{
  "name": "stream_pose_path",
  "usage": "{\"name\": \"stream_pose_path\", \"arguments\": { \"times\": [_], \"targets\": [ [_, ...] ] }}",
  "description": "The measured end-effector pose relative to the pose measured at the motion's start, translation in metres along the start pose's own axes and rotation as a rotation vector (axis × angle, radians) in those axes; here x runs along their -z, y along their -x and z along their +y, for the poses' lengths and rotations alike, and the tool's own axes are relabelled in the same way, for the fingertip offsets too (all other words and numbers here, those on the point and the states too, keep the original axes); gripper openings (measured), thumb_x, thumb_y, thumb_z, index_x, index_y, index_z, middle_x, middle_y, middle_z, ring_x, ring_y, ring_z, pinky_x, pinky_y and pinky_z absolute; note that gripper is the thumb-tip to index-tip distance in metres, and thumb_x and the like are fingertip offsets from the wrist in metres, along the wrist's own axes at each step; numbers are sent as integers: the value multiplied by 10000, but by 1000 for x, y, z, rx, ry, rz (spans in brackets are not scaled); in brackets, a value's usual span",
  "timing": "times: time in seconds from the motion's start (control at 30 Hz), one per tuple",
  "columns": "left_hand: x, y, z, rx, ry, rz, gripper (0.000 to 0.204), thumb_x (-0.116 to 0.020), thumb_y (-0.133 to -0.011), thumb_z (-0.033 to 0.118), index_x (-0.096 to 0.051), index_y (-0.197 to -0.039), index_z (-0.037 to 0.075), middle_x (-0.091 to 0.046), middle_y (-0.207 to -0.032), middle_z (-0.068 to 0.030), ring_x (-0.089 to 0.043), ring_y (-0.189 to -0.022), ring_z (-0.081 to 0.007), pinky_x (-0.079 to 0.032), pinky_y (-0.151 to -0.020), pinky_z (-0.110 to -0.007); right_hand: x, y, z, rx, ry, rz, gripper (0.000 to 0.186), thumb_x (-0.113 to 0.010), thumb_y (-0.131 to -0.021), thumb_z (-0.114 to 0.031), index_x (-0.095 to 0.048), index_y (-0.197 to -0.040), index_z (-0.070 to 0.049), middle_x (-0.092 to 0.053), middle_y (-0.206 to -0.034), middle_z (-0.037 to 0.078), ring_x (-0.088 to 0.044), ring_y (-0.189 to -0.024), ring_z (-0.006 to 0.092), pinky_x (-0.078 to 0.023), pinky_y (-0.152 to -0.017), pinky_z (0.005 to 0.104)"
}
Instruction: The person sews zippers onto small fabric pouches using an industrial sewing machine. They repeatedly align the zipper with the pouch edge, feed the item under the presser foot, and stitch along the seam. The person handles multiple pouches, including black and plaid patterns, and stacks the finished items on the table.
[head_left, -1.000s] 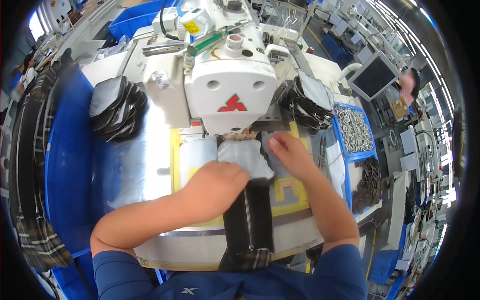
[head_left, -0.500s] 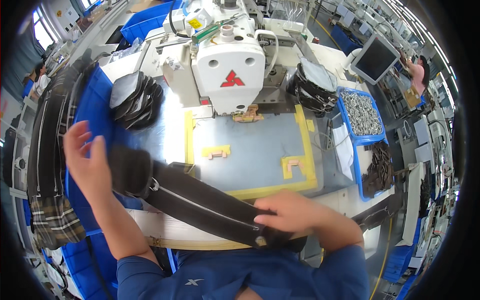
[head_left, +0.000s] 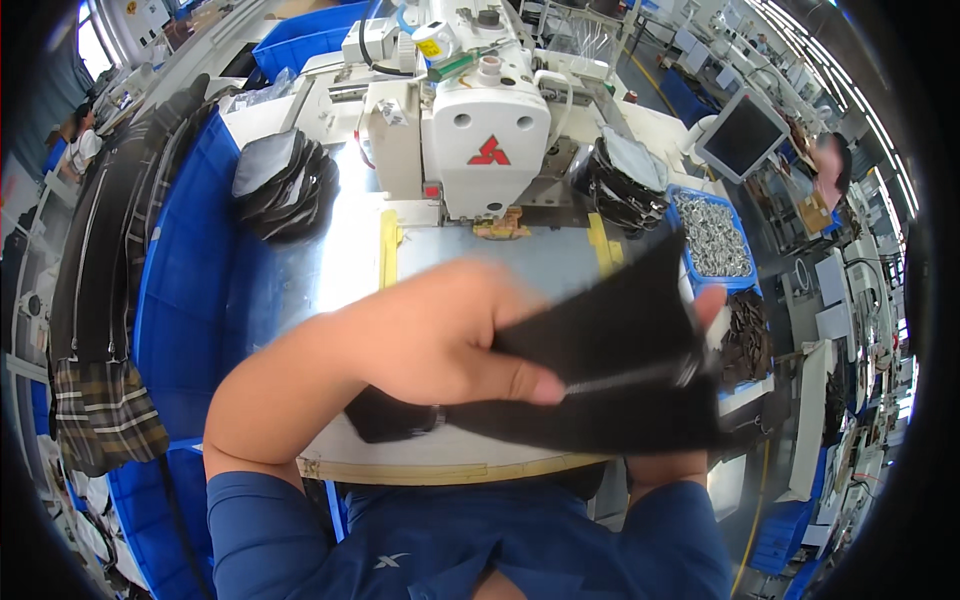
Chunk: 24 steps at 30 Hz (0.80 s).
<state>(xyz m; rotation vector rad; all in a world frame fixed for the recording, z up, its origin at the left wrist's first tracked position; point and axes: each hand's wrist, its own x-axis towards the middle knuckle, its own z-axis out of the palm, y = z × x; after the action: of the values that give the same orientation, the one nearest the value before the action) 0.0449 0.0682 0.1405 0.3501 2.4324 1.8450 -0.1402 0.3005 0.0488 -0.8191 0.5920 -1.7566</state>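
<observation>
Pinching with the left hand (head_left: 440, 335), thumb laid over the front, a wide black fabric strip with a silvery metal zipper (head_left: 620, 325). Placing the right hand (head_left: 711, 303) behind that same strip, showing little more than a fingertip past its right edge; cannot tell how open or closed. Holding the strip slantwise and blurred in front of the body, above the near part of the white worktable with a yellowish front edge (head_left: 330, 445). Facing, beyond the hands and apart from the strip, the white rounded sewing-machine head with a red three-pointed emblem (head_left: 490, 120). Flanked by the left pile of grey-faced black fabric pads (head_left: 285, 185) and the right pile of similar pads (head_left: 620, 180). Near the strip, at right: a blue plastic tray of silvery metal rings (head_left: 757, 285) and a heap of small dark brown pieces (head_left: 747, 340). Along the left side: a deep blue plastic bin (head_left: 185, 310).
</observation>
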Motion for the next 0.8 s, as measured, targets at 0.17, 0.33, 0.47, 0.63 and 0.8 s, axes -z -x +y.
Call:
{"name": "stream_pose_path", "arguments": {
  "times": [0.17, 0.33, 0.47, 0.63, 0.8],
  "targets": [
    [9, 1, 34, -171, 204, 427, 338, -874, -837, -30, -757, -1154, -45, -800, -1085, -104, -728, -967, -157, -574, -889, -306, 10, -16, 17, 73, 967, -418, 453, -845, -944, -248, -711, -1286, 16, -756, -1195, 140, -725, -1109, 274, -574, -941, 378],
    [19, -1, 35, -315, 219, 611, 344, -787, -920, -20, -724, -1257, -45, -789, -1181, -149, -759, -1053, -221, -598, -962, -357, -37, -33, 35, -65, 942, -346, 379, -815, -925, -85, -723, -1280, 11, -736, -1243, 139, -695, -1140, 303, -526, -1022, 421],
    [25, 1, 28, -358, 238, 713, 290, -748, -962, -8, -729, -1250, -38, -785, -1166, -140, -757, -1030, -213, -597, -939, -349, -42, -37, 47, -122, 729, -368, 399, -816, -948, -111, -717, -1319, -3, -719, -1309, 148, -664, -1222, 298, -490, -1074, 422],
    [30, -1, 7, -303, 451, 761, 245, -772, -962, 9, -736, -1199, -40, -793, -1061, -102, -757, -924, -160, -610, -813, -300, -43, -19, 54, -352, 499, -307, 429, -796, -984, -129, -682, -1374, 10, -697, -1375, 136, -623, -1306, 264, -469, -1116, 415],
    [36, -3, -44, -89, 586, 702, 369, -788, -952, 24, -671, -1292, -62, -777, -1130, -137, -765, -969, -193, -630, -886, -353, -32, -7, 60, -354, 670, -167, 430, -761, -1003, -161, -673, -1387, 13, -719, -1348, 134, -662, -1250, 252, -505, -1091, 406]
  ]
}}
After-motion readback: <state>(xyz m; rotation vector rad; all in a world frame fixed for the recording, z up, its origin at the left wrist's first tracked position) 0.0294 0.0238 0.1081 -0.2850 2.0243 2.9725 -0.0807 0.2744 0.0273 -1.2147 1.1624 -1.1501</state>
